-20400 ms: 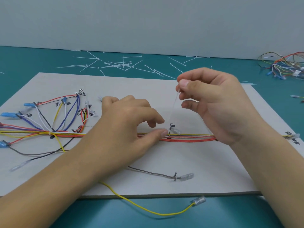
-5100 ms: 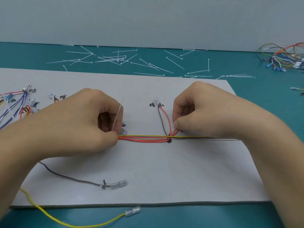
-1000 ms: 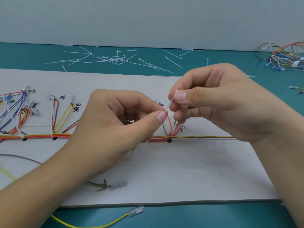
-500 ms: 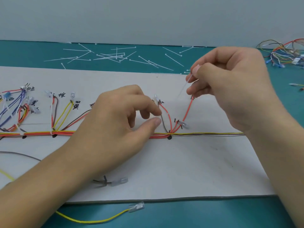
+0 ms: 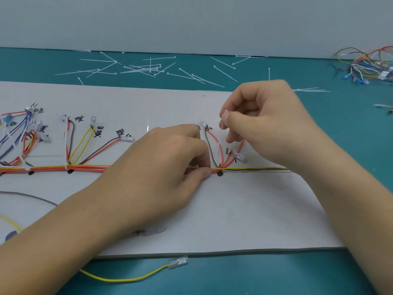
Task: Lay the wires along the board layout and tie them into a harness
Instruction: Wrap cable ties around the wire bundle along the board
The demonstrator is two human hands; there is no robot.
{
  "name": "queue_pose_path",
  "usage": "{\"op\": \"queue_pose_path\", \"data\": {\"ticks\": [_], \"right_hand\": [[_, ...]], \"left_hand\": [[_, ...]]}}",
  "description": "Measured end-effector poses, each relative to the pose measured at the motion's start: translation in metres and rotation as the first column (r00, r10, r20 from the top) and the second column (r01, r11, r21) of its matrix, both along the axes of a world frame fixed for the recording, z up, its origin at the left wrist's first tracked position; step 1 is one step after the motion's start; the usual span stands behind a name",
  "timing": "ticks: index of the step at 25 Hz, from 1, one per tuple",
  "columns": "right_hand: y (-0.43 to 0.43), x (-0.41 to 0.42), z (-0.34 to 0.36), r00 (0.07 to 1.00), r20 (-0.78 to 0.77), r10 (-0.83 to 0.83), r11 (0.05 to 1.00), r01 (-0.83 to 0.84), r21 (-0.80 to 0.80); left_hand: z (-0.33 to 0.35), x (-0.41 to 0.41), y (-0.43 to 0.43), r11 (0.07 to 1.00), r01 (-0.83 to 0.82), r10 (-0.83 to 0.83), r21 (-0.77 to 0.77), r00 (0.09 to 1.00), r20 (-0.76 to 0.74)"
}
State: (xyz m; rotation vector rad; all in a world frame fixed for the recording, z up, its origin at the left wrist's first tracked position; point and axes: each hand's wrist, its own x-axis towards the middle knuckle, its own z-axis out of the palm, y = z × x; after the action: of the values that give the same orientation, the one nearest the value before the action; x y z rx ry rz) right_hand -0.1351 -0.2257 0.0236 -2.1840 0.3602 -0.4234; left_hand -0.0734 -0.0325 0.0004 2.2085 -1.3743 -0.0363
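A white layout board (image 5: 244, 209) carries a horizontal wire bundle (image 5: 89, 168) of red, yellow and brown wires, with branches fanning up to labelled spots. My left hand (image 5: 170, 167) pinches the bundle just left of a black dot (image 5: 219, 173), thumb and forefinger shut on the wires. My right hand (image 5: 265, 124) hovers above the red branch wires (image 5: 225, 160) and grips a thin clear cable tie (image 5: 222, 126) between thumb and forefinger. White ties (image 5: 66, 167) bind the bundle further left.
Loose white cable ties (image 5: 148, 68) lie scattered on the teal table behind the board. A tangle of spare wires (image 5: 368, 67) sits at the far right. A yellow wire with a clear terminal (image 5: 178, 261) hangs off the board's front edge.
My right hand has come down and left with the cable tie, closer to the red branch wires. My left hand has closed onto the bundle beside the black dot.
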Motion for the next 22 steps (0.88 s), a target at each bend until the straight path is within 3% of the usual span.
{"op": "queue_pose_path", "data": {"ticks": [7,14,18,22], "right_hand": [[0.0025,0.0019,-0.0054,0.983,-0.103,0.152,0.986,-0.158,-0.051],[0.0019,-0.0011,-0.0054,0.946,-0.193,0.261,0.959,-0.277,-0.059],[0.0009,-0.0020,-0.0043,0.946,-0.202,0.255,0.959,-0.273,-0.071],[0.0014,-0.0025,-0.0033,0.942,-0.213,0.260,0.955,-0.283,-0.087]], "left_hand": [[0.0040,-0.0017,-0.0037,0.988,-0.021,0.007,0.155,0.996,0.088],[0.0012,0.0004,0.0005,0.999,-0.001,0.004,-0.043,0.997,0.071],[0.0000,-0.0047,-0.0024,0.989,0.143,-0.140,-0.041,0.988,0.066],[-0.0011,-0.0092,-0.0023,0.991,0.133,-0.132,-0.021,0.991,0.028]]}}
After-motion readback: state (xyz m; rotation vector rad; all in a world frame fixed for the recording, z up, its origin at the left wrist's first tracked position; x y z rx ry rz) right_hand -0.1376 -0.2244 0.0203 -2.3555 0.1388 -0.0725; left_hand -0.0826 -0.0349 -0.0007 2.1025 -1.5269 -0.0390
